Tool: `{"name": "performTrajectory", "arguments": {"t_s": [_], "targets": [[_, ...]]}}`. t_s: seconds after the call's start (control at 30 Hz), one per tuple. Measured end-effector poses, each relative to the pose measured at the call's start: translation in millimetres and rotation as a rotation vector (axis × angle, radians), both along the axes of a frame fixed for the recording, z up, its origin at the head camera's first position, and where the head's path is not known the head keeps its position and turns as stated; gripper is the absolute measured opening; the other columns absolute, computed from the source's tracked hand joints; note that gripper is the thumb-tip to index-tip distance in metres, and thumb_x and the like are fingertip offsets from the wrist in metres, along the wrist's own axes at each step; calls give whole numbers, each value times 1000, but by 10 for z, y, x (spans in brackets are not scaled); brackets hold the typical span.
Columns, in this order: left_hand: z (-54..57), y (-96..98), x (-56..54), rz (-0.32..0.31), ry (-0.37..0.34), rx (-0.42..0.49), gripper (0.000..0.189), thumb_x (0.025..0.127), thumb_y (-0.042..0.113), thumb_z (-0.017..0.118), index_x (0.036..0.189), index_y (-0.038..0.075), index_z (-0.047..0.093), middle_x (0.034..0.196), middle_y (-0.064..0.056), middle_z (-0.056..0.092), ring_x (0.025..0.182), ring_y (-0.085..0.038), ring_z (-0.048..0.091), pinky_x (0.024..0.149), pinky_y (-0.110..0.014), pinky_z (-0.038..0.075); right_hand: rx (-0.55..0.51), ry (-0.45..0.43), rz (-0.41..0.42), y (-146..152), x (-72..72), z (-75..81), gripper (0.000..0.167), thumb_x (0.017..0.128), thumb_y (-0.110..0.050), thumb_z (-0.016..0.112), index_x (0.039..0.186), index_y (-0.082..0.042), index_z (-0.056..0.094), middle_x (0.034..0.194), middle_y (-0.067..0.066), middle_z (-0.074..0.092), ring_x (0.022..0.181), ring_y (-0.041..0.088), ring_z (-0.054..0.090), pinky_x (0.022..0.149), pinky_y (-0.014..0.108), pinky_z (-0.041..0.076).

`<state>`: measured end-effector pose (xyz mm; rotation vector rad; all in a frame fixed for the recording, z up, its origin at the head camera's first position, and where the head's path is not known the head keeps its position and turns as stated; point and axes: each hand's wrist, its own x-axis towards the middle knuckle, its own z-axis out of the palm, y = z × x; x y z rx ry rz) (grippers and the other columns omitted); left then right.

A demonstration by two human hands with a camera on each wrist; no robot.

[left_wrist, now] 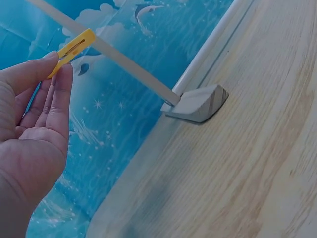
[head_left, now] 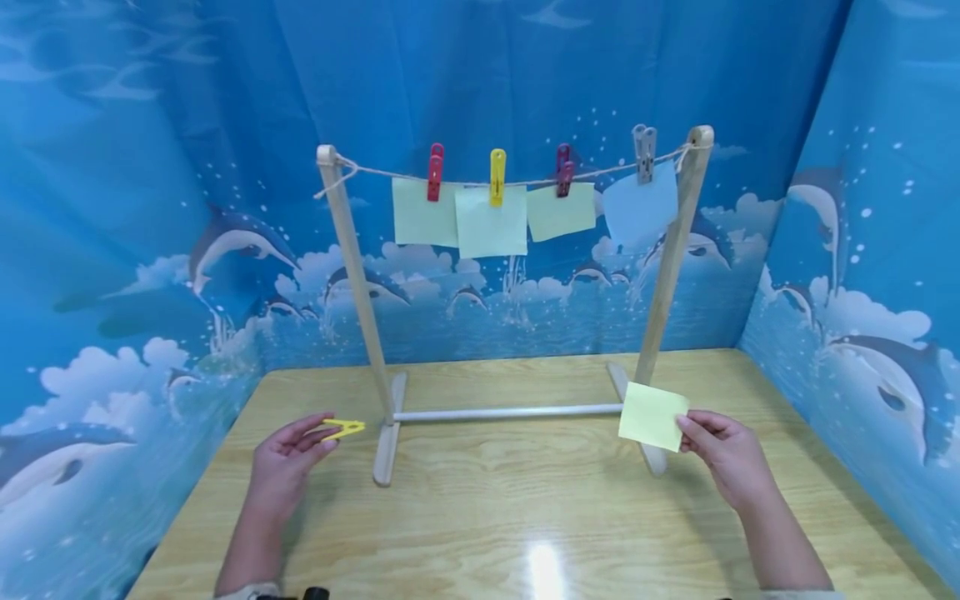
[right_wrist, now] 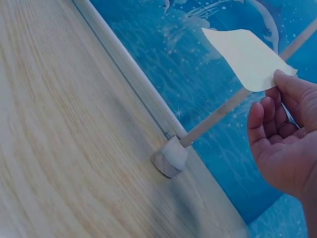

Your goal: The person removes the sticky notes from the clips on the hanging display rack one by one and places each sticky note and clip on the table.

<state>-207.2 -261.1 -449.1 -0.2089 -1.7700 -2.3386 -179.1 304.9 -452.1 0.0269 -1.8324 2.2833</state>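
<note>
My left hand (head_left: 288,462) pinches a yellow clothespin (head_left: 345,428) between thumb and fingers, left of the stand's left foot. In the left wrist view the clothespin (left_wrist: 77,47) points up and away from the fingertips. On the other side, my right hand (head_left: 723,454) holds a pale yellow sticky note (head_left: 651,415) by its lower right corner, in front of the right post. The right wrist view shows the note (right_wrist: 250,59) slightly curved, thumb on its edge. Behind, a string (head_left: 382,172) carries several paper notes, held by red, yellow, dark red and grey clothespins.
The string runs between two wooden posts (head_left: 352,275), joined low down by a white rod (head_left: 510,412). Their flat feet (head_left: 387,454) stand on a wood-grain table (head_left: 480,517). Blue dolphin-print curtains (head_left: 480,83) close off the back and both sides.
</note>
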Motion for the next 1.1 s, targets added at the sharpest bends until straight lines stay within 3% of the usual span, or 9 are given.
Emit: {"name": "performTrajectory", "arguments": {"t_s": [0.23,0.37,0.67,0.93,1.1], "targets": [[-56,-39,-26,1,-7,26,40,82,-20,63,119,-5,65,108,-1,72,95,-14,70,83,-27,56,10,-6,-28,131,-12,-25,23,94,3,61,87,-14,75,79,-2,66,67,10,63,65,21,56],[-101,-69,-54,18,-46,11,41,81,-19,66,119,-4,65,109,-2,72,95,-15,70,83,-27,56,37,-29,-54,203,-14,-38,23,93,2,62,87,-16,74,79,-3,65,68,10,63,65,21,56],[-194,-147,-88,38,-106,-21,43,80,-20,66,119,-2,65,108,0,72,96,-15,70,82,-25,56,7,5,-61,334,-40,-93,21,92,5,62,88,-12,74,80,-1,66,68,11,64,63,22,57],[-314,-238,-134,76,-187,-100,43,79,-14,71,116,7,69,105,5,72,95,-10,69,84,-25,54,-30,-34,-64,466,-69,-173,20,93,3,63,91,-13,75,82,-3,66,72,8,61,63,21,56],[-348,-286,-206,108,-272,-181,44,78,-8,75,120,6,67,106,10,70,97,-8,67,86,-25,54,-16,-46,-61,581,-121,-215,20,94,-1,62,91,-15,75,83,-4,66,75,8,62,65,21,56]]}}
